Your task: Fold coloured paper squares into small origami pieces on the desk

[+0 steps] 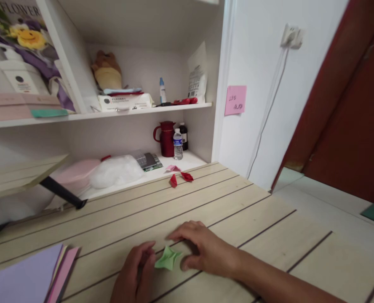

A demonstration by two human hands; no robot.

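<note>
A small light-green piece of folded paper (168,258), with several pointed corners, lies on the wood-slat table between my two hands. My right hand (202,248) arches at its right side, thumb and fingers apart, with a gap between them and the paper. On the other side, my left hand (134,273) has its fingers loosely bent beside the paper's left corner and appears to hold nothing. Whether a left fingertip touches that corner is hard to tell. Further back on the table sit two red folded paper pieces (187,176) and a pink folded paper (173,168).
Coloured paper sheets (19,277) are stacked at the near left. A small folding table (19,176) stands at the left. Behind are white shelves (136,111) with a red jug (167,141), a water bottle (178,145) and a white plastic bag (116,171).
</note>
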